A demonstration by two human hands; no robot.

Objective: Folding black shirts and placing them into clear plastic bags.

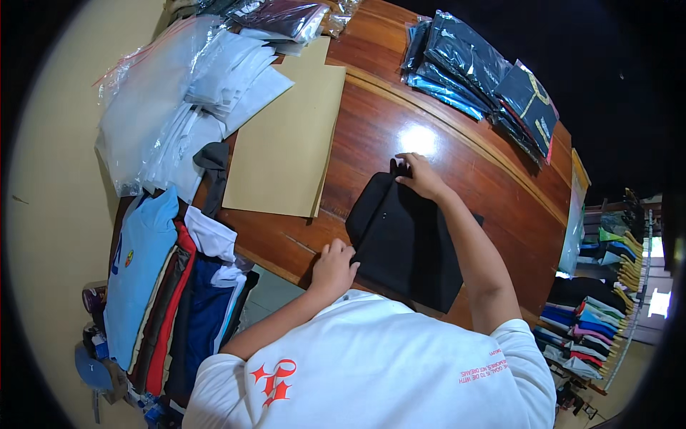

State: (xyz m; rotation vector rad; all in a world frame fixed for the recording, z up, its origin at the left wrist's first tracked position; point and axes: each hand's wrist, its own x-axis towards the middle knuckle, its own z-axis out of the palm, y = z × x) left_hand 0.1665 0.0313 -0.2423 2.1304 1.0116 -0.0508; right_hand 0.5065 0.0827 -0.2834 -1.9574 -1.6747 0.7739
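A black garment [412, 246], folded lengthwise, lies on the wooden table in front of me. At its far end my right hand [420, 177] pinches a raised bit of the cloth between thumb and fingers. My left hand [333, 271] is at the near left edge, with thumb and fingertips on the fabric. Beyond my left hand is a tan cardboard sheet [286, 139] with a narrower tab at its far end, apart from the garment.
White packaging bags [177, 118] pile up at the left. Below them, folded clothes [144, 289] stack at the table's edge. Plastic-wrapped black garments [466, 59] sit at the far right. A rack of hanging clothes [595, 322] stands beyond the right edge.
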